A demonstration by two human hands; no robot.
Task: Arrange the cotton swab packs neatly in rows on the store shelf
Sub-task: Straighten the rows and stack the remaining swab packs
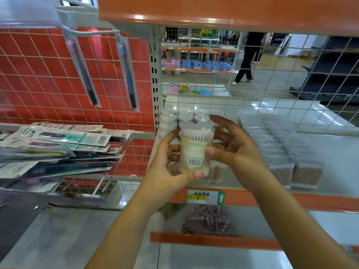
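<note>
Cotton swab pack point(195, 150) sits upright between your two hands at the centre of the frame, just above the front edge of the shelf point(334, 152). It is a clear, ribbed plastic tub with a heart-shaped lid, packed with wooden-stemmed swabs whose white tips crowd the top; a pale label with a barcode faces you. Your left hand point(171, 162) curls round its left side, thumb pressed across the bottom front. Your right hand point(231, 146) grips the right side, thumb on the label, fingers bent round the back.

Behind it, in the upper centre, more tubs of the same kind point(184, 118) stand in tight rows against the left end of the shelf, their glossy lids touching. One further tub point(215, 171) stands just below and right of the held one, at the shelf's front edge. To the right, flat rectangular swab boxes point(287, 150) run in two long rows from back to front, stems showing through clear walls.

The shelf surface is smooth, pale and reflective, edged in front by an orange strip carrying a price tag point(206, 197). A white wire grid point(272, 78) closes the back. Bare shelf shows between the tubs and the boxes, and along the far right. At the left of the frame, carded toothbrush packs point(64, 140) lie stacked in a wire rack.
</note>
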